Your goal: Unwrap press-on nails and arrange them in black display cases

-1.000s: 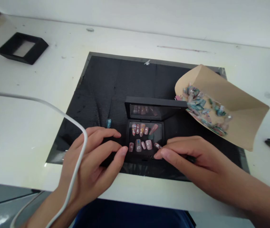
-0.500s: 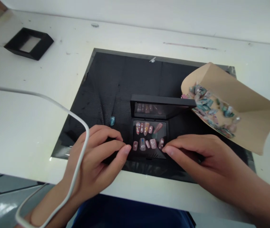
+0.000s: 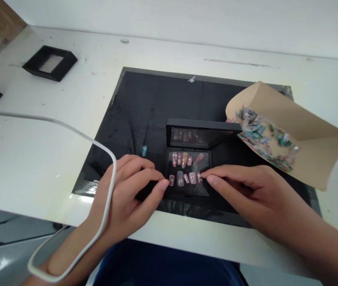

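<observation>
Black nail box (image 3: 189, 174) between hands (touching)

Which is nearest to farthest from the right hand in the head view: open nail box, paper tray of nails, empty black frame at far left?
From the right hand:
1. Open nail box, touching its fingertips, just to its left.
2. Paper tray of nails, behind and to the right on the mat's corner, apart from the hand.
3. Empty black frame, far back-left on the white table.
</observation>
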The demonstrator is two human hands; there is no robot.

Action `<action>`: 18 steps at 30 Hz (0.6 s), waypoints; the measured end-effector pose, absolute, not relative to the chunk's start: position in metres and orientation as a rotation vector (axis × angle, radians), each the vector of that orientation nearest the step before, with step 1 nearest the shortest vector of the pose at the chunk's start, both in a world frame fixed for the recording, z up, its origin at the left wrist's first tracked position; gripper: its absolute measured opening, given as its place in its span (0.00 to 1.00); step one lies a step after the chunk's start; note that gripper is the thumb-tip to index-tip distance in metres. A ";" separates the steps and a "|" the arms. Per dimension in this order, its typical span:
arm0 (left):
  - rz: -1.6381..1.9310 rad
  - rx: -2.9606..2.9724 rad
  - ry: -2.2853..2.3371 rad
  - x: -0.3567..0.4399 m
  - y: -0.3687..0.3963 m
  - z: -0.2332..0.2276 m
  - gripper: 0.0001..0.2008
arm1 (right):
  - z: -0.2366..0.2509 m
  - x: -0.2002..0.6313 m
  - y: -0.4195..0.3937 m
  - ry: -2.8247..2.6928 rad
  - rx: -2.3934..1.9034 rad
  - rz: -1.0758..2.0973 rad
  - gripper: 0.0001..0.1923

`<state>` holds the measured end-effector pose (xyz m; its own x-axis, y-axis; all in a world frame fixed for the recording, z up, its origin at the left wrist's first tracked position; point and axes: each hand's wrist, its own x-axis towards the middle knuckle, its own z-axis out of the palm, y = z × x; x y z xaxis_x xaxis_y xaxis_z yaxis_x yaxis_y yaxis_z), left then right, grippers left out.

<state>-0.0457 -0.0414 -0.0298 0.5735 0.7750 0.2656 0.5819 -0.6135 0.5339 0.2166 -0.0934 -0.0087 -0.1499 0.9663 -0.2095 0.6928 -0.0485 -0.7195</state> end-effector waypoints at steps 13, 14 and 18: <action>0.836 2.524 0.790 -0.047 -0.040 -0.033 0.08 | -0.006 0.211 -0.084 -1.824 -1.558 0.144 0.19; 0.820 2.519 0.780 -0.047 -0.041 -0.034 0.07 | 0.000 0.211 -0.080 -1.878 -1.535 0.062 0.13; 0.800 2.519 0.778 -0.048 -0.043 -0.036 0.04 | 0.016 0.216 -0.060 -1.905 -1.673 -0.120 0.08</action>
